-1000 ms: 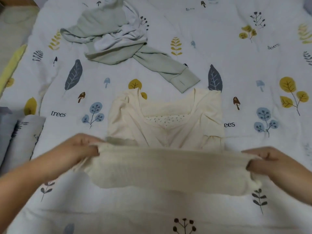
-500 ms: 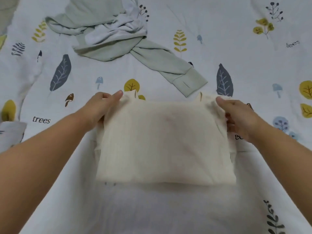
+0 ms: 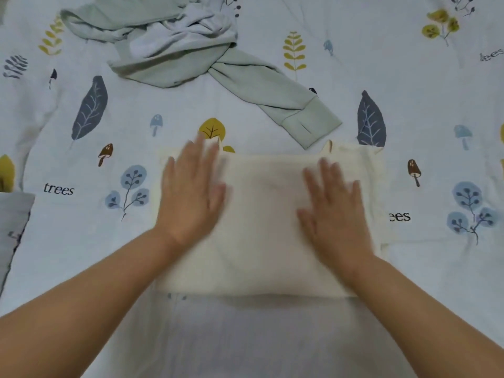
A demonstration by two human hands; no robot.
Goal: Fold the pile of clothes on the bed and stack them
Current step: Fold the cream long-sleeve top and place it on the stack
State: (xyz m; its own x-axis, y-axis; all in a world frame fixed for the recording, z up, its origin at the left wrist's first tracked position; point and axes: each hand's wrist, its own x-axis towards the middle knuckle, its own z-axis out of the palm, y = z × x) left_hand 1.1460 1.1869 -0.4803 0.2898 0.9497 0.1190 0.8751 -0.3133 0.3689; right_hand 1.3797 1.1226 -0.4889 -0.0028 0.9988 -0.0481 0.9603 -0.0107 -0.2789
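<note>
Both hands — left hand point(image 3: 191, 197), right hand point(image 3: 334, 208) — press spread flat on the folded cream top point(image 3: 261, 227); the bedspread point(image 3: 81, 241) reads "trees" at left.

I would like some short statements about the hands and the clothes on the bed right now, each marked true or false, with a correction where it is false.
1. Both hands lie flat on the cream top. True: the left hand and the right hand press it with straight fingers.
2. The cream top is spread out unfolded. False: it is folded into a rectangle.
3. The green sweatshirt lies unfolded beyond the cream top. True.
4. The right hand grips the green sleeve cuff. False: the cuff lies free on the bedspread.
5. A white garment lies bunched on the green sweatshirt. True.
</note>
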